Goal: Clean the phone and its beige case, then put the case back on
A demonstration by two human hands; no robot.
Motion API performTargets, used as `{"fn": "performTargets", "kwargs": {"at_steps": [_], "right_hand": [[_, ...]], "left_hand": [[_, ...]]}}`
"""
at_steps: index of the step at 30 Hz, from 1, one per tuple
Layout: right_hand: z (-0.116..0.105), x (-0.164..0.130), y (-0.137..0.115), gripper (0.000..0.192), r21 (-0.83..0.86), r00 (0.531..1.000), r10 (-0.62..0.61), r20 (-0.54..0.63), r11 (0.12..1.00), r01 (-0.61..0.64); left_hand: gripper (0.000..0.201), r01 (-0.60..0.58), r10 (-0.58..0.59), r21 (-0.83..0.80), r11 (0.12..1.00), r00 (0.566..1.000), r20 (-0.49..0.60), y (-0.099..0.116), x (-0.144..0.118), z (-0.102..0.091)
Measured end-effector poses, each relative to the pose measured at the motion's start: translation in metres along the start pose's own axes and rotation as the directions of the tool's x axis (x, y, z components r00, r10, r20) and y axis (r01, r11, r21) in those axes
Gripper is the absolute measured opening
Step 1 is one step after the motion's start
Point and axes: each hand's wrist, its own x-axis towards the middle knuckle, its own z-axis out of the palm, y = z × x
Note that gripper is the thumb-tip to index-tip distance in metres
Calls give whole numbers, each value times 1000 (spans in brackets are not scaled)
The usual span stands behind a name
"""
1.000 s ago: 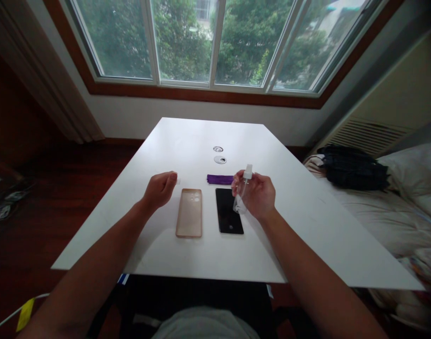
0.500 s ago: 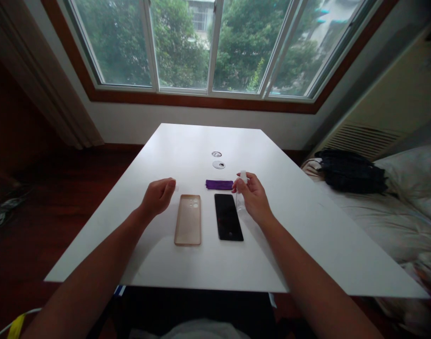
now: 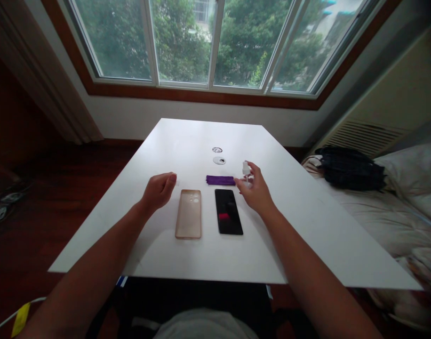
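My left hand point(image 3: 159, 190) is closed in a fist above the table, left of the phone case. A small clear piece point(image 3: 178, 182), seemingly a bottle cap, pokes out past its thumb and is hard to make out. In my right hand point(image 3: 255, 187) is a small clear spray bottle point(image 3: 246, 168) with a white top; the fingers hide part of its body. Below that hand lies a black phone point(image 3: 228, 212), screen up. A translucent tan phone case point(image 3: 188, 214) rests to the phone's left. Just beyond the phone is a folded purple cloth point(image 3: 220, 180), near my right fingertips.
Two small round items point(image 3: 217, 150) lie farther back on the white table point(image 3: 307, 226). A window point(image 3: 208, 47) stands behind the table. To the right, a dark bag point(image 3: 353, 169) sits on a pale, cloth-covered surface.
The spray bottle has turned in my right hand; its clear body no longer hangs down beside the phone. My left hand stays closed. The whole view has shifted slightly.
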Motion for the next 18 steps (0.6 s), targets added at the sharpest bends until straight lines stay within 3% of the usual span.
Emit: {"fn": "performTargets", "kwargs": {"at_steps": [2, 6, 11, 18], "right_hand": [[-3, 2, 1, 77, -234, 999, 15, 41, 972, -5], [-5, 4, 7, 72, -595, 974, 24, 226, 795, 118], [5, 7, 11, 70, -682, 923, 87, 376, 700, 212], [15, 20, 3, 71, -734, 908, 188, 374, 659, 165]], "left_hand": [[43, 1, -1, 2, 1000, 1000, 0, 0, 0, 0], [43, 5, -5, 14, 1000, 1000, 4, 2, 1, 0], [44, -10, 10, 19, 1000, 1000, 9, 2, 1, 0], [45, -12, 12, 1, 1000, 1000, 8, 3, 1, 1]]}}
